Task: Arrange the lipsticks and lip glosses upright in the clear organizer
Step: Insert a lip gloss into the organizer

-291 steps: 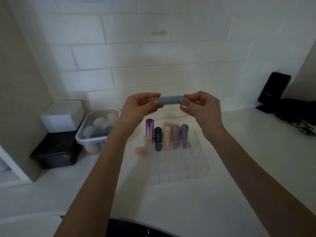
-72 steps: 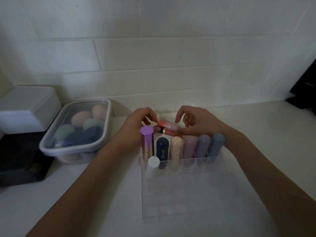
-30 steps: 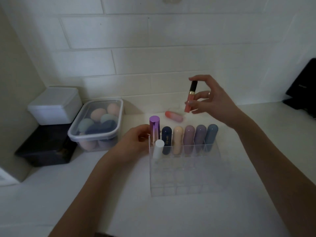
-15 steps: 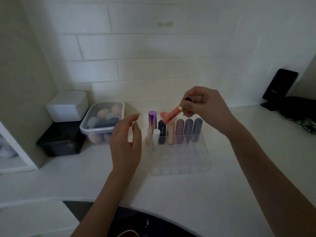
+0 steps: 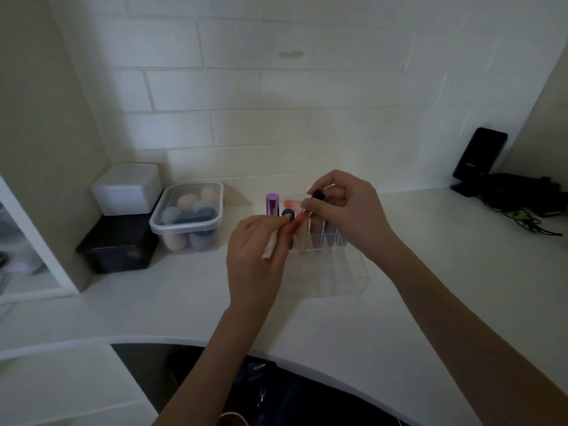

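Note:
The clear organizer point(image 5: 344, 276) sits on the white counter, with several lipsticks upright in its back row, among them a tall purple one point(image 5: 272, 204), a navy one point(image 5: 288, 215) and a beige one point(image 5: 302, 239). My right hand point(image 5: 347, 207) holds a coral lip gloss point(image 5: 297, 223) by its black cap, tilted down to the left above that row. My left hand point(image 5: 256, 256) grips a white tube point(image 5: 270, 249), slanted, beside the organizer's left end. A pink lipstick point(image 5: 290, 204) lies behind the row, mostly hidden.
A lidded clear tub of makeup sponges point(image 5: 189, 215) stands left of the organizer. Further left a white box point(image 5: 127, 189) rests on a black box point(image 5: 118, 242). Black gear and cables point(image 5: 510, 195) fill the far right. The counter's curved front edge point(image 5: 307, 355) is near me.
My left hand, open half a second ago, has closed on the white tube that stood in the organizer's second row. My right hand has lowered the tilted lip gloss toward the left hand.

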`<action>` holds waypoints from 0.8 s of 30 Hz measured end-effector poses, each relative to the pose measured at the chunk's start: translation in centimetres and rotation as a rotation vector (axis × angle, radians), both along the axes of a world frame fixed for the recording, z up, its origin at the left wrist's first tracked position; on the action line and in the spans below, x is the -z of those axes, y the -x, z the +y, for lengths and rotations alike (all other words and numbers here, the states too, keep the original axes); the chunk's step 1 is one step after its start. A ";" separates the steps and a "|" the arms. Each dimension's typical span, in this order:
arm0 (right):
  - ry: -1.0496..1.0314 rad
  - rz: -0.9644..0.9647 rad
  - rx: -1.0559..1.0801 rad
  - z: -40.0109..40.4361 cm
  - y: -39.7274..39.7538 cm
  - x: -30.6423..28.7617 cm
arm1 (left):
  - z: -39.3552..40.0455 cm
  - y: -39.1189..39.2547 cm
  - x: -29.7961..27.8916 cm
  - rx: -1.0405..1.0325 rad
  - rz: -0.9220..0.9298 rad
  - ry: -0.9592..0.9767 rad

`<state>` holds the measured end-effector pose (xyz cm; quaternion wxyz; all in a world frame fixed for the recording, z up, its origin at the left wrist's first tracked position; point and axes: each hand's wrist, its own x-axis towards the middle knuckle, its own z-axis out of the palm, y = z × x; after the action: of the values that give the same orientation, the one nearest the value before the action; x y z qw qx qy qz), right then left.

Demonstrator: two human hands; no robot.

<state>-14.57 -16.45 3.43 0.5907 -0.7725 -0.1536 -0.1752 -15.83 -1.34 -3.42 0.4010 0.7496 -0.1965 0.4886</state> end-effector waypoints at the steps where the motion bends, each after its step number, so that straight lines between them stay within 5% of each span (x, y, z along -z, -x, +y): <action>1: 0.047 -0.036 0.036 0.1 -0.1 0.1 | 0.2 0.1 0.0 -0.027 0.015 0.065; 12: 0.471 -0.181 0.140 1.7 -1.2 3.7 | 3.7 -1.9 2.1 -0.036 0.412 0.046; 15: 0.458 -0.202 0.150 1.4 -1.5 4.0 | 4.3 -2.7 2.5 0.019 0.521 -0.001; 20: 0.048 -0.316 0.411 -2.7 -2.2 2.4 | 5.1 -4.8 2.6 0.184 0.611 -0.177; 24: 0.271 -0.066 0.361 -6.9 -4.1 5.6 | 5.1 -5.8 3.0 0.389 0.674 -0.342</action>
<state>-10.49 -23.37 -2.20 0.4353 -0.8535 -0.0543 -0.2811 -10.06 3.78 -6.40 0.3975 0.8720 -0.2703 0.0919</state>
